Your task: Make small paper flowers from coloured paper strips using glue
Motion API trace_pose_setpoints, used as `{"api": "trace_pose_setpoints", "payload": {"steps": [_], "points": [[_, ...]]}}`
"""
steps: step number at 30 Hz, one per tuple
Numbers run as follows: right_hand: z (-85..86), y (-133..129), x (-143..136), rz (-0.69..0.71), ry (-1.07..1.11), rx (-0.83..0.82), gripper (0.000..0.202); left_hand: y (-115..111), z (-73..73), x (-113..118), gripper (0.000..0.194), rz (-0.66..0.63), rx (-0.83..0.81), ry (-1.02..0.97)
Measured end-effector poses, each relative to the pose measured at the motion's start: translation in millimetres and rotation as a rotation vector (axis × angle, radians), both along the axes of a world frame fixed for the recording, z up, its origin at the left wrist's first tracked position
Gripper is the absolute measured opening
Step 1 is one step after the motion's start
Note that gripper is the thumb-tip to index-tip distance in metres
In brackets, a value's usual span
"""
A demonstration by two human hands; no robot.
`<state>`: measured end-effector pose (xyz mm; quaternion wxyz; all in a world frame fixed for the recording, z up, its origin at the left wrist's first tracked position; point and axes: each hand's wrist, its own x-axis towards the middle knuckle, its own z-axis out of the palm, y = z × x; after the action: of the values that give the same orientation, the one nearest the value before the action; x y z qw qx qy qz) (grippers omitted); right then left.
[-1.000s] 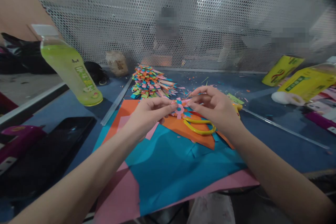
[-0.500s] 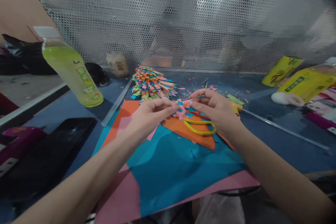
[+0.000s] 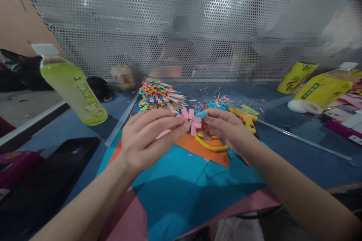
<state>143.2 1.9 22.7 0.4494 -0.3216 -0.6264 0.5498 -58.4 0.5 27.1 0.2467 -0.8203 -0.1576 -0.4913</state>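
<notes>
My left hand (image 3: 152,133) is closed in a pinch on a pink paper flower (image 3: 194,120) with narrow petals around a small hole. My right hand (image 3: 223,126) is at the flower's right side with its fingers pinched on a small blue paper piece (image 3: 201,114), partly hidden by the fingertips. Scissors with yellow handles (image 3: 212,147) lie just below on an orange paper sheet (image 3: 195,146). Behind my left hand stands a cone (image 3: 158,92) of many layered, coloured paper strips.
Blue paper (image 3: 169,188) covers the front of the table. A yellow glue gun (image 3: 246,118) and a clear glue stick (image 3: 299,137) lie on the right. On the left are a tilted-looking drink bottle (image 3: 82,94) and a black phone (image 3: 65,158). Paper scraps (image 3: 219,102) litter the back.
The pink flower has been turned, so its petals now face me and the ring no longer shows. My left hand has rolled over, with its back more in view. The camera view has shifted slightly.
</notes>
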Motion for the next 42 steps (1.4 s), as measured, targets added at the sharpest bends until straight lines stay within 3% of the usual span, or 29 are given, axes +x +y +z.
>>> {"api": "trace_pose_setpoints", "payload": {"steps": [7, 26, 42], "points": [[9.7, -10.0, -1.4, -0.074, -0.018, 0.044, 0.016, 3.0, 0.2, -6.2, 0.025, 0.077, 0.09, 0.082], [9.4, -3.7, 2.5, -0.03, -0.076, 0.041, 0.009, -9.1, 13.8, -1.7, 0.024, 0.036, 0.111, 0.26], [13.6, -4.7, 0.8, -0.02, -0.126, -0.051, 0.012, -9.4, 13.9, -0.2, 0.025, 0.007, 0.133, 0.291]]}}
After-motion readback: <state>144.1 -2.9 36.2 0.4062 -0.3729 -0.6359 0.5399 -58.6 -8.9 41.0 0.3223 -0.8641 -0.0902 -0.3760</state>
